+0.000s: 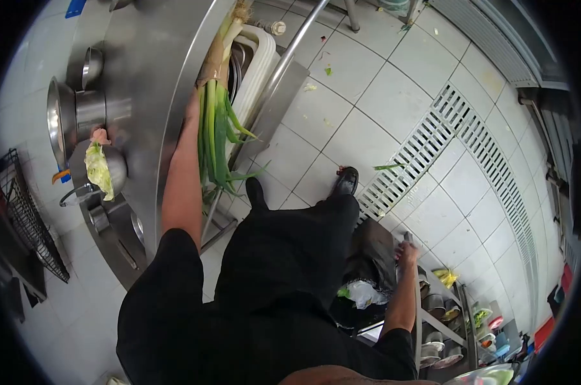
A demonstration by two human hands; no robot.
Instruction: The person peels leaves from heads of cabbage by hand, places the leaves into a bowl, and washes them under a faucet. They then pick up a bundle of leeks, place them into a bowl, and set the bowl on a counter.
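Reaching along the steel bench's (150, 45) long edge, the left hand (193, 108) meets the green onions (214, 122), grip hidden; the right hand (406, 252) looks curled, its hold unclear. Roots and leaves are on, seemingly untrimmed.

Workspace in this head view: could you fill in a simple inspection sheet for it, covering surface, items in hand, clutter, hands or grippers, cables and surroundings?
Surface: steel counter, with a metal bowl and leafy piece towards its far side.
Job's things: bundle of long green onions or leeks, beside a white tub.
Clutter: green scrap at the floor drain; smaller bits scattered on the tiled floor.
Grippers: none, just bare hands. Left hand is at the bundle, grip mostly hidden; right hand is by something small and grey, unclear.
Cables: nothing seen.
Surroundings: metal pots on the right, wire rack on the left.
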